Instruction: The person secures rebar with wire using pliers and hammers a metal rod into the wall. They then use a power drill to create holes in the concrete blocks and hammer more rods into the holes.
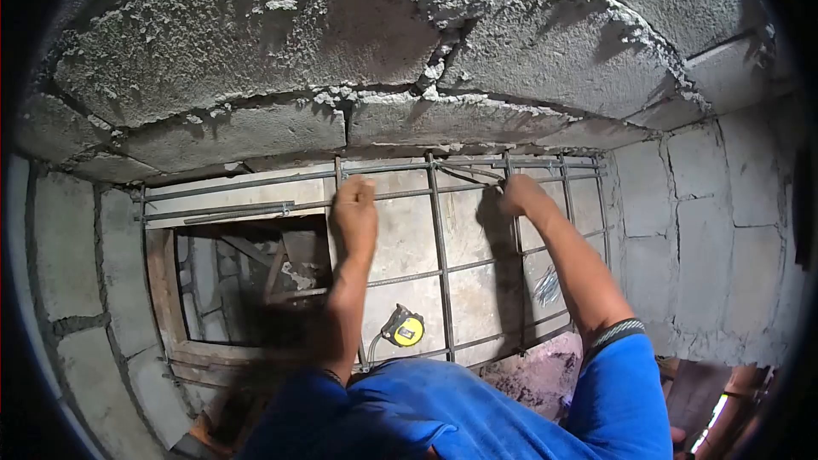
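A grid of steel rebar lies over a pale board inside grey block walls. My left hand rests on the bars near the upper edge of the grid, fingers curled over a crossing. My right hand grips a bar junction further right at the same top edge, where thin tie wire seems to sit; the wire is too small to tell for sure. Both arms come out of blue sleeves at the bottom of the view.
A yellow tape measure lies on the board under the grid. A bundle of thin wires sits at the right. A dark opening framed in wood is at the left. Rough block walls enclose the space.
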Motion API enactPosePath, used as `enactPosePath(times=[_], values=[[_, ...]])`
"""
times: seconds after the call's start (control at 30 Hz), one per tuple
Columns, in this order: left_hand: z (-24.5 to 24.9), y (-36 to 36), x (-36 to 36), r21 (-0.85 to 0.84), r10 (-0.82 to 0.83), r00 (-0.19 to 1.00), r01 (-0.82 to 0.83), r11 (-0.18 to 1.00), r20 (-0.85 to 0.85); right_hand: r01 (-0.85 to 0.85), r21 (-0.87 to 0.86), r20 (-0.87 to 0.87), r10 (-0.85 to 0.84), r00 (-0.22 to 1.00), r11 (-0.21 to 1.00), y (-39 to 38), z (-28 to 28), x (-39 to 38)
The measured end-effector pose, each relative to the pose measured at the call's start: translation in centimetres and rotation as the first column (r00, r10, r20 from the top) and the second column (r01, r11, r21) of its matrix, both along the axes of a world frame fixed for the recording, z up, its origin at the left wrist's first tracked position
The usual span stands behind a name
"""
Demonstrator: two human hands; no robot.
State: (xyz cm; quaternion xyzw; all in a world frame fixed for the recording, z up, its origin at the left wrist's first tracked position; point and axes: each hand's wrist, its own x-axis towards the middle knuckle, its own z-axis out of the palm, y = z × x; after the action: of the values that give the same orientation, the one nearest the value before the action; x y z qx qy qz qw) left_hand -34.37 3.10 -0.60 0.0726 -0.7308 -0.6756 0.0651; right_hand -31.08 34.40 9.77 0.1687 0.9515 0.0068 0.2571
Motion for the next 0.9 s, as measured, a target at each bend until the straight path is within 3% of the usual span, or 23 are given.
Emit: enactPosePath(times=[0.03, 0.07, 0.1, 0.17, 0.2, 0.27, 0.3, 0.37, 0.4, 0.43, 0.53, 0.67, 0.73, 0.77, 0.87, 0.9], values=[[0.8, -1.7, -0.2, -0.087, 0.006, 0.998, -0.011, 0.996, -0.055, -0.007, -0.033, 0.168, 0.013, 0.986, 0.999, -0.5, 0.7, -0.6], [1.6, -2.6, 0.3, -0.285, 0.043, 0.997, -0.059, 0.957, -0.063, -0.030, -0.082, 0.267, 0.051, 0.962, 0.996, -0.8, 1.6, -0.7], [2.5, -3.3, 0.8, -0.469, 0.081, 0.993, -0.110, 0.876, -0.082, -0.028, -0.080, 0.264, 0.048, 0.963, 0.996, -1.4, 2.5, -0.5], [1.6, -4.0, 2.4, -0.524, 0.051, 0.995, -0.089, 0.847, -0.086, 0.147, -0.149, 0.294, -0.098, 0.951, 0.978, -2.4, 3.4, -0.1], [0.9, -4.2, 3.1, -0.580, 0.023, 0.997, -0.065, 0.812, -0.079, 0.141, -0.145, 0.291, -0.094, 0.952, 0.979, -2.0, 2.7, 0.3], [-1.5, -3.7, 4.7, -0.610, 0.032, 0.999, -0.024, 0.792, 0.003, -0.185, -0.078, 0.099, 0.193, 0.976, 0.980, -0.8, 0.4, 1.8], [-1.5, -3.4, 5.4, -0.638, 0.036, 0.996, 0.028, 0.769, 0.086, -0.186, -0.080, 0.109, 0.194, 0.975, 0.979, -1.3, 0.3, 2.7], [-1.5, -3.1, 5.3, -0.639, 0.025, 0.987, 0.084, 0.765, 0.160, -0.256, 0.222, -0.368, 0.324, 0.871, 0.941, -2.0, 0.4, 4.5], [-1.4, -2.9, 4.9, -0.599, 0.049, 0.982, 0.073, 0.798, 0.185, -0.375, 0.192, -0.473, 0.420, 0.775, 0.907, -1.5, 1.6, 4.8], [-1.2, -2.9, 4.6, -0.559, 0.072, 0.976, 0.058, 0.827, 0.207, -0.372, 0.190, -0.477, 0.417, 0.774, 0.909, -0.9, 2.4, 4.4], [-1.5, -3.0, 4.6, -0.590, 0.067, 0.982, 0.051, 0.806, 0.177, -0.482, -0.042, -0.334, 0.443, 0.832, 0.875, -0.6, 5.7, 1.4], [-1.5, -3.0, 4.6, -0.603, 0.080, 0.982, 0.041, 0.797, 0.173, -0.496, -0.083, -0.211, 0.471, 0.857, 0.864, -0.8, 7.8, -4.6], [-1.5, -2.8, 4.5, -0.625, 0.077, 0.984, 0.043, 0.779, 0.163, -0.263, -0.241, 0.001, 0.271, 0.962, 0.934, -1.2, 10.1, -6.0], [-1.6, -2.7, 4.4, -0.631, 0.078, 0.984, 0.041, 0.775, 0.160, -0.264, -0.246, -0.004, 0.271, 0.963, 0.933, -0.2, 9.5, -5.8], [-1.1, -2.3, 4.6, -0.652, 0.097, 0.981, 0.037, 0.757, 0.167, 0.070, -0.521, 0.055, -0.048, 0.997, 0.851, 5.0, 5.6, -2.7], [-0.9, -2.1, 4.3, -0.665, 0.103, 0.976, 0.050, 0.745, 0.189, 0.071, -0.601, -0.036, -0.115, 0.993, 0.796, 7.2, 1.8, -1.3]])
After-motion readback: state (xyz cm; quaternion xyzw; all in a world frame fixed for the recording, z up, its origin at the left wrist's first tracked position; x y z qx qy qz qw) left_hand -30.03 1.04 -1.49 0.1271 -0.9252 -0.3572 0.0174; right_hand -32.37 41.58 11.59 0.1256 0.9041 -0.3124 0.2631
